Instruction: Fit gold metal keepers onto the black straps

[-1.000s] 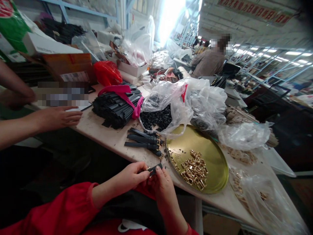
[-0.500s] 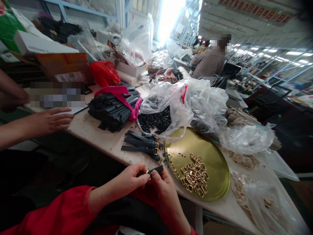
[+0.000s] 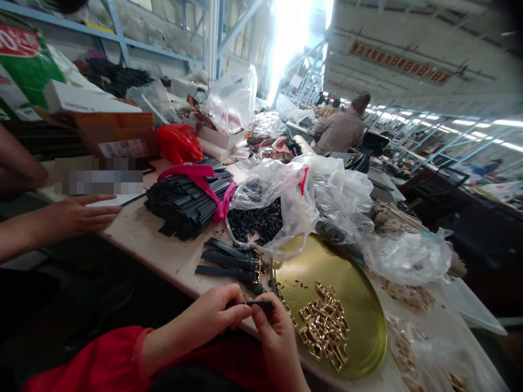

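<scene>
My left hand (image 3: 216,309) and my right hand (image 3: 274,326) meet at the table's front edge, both pinching a short black strap (image 3: 261,305). A bit of gold metal shows on the strap between the fingertips. Just beyond lie several finished-looking black straps (image 3: 229,261) with gold buckles at their right ends. To the right, a round gold tray (image 3: 359,305) holds a pile of gold buckles (image 3: 324,326). Behind the straps, an open clear bag (image 3: 300,218) contains small black loops (image 3: 261,220).
A bundle of black strips (image 3: 188,204) tied with pink cloth lies at the left. Another person's hand (image 3: 92,213) rests at the left table edge. Bags of gold pieces (image 3: 408,296) lie right. A red bag (image 3: 178,142) and boxes stand behind; a person (image 3: 341,130) sits farther off.
The camera view has tilted up, so the table sits lower. Both hands still pinch the strap, which has turned to lie flatter and more edge-on.
</scene>
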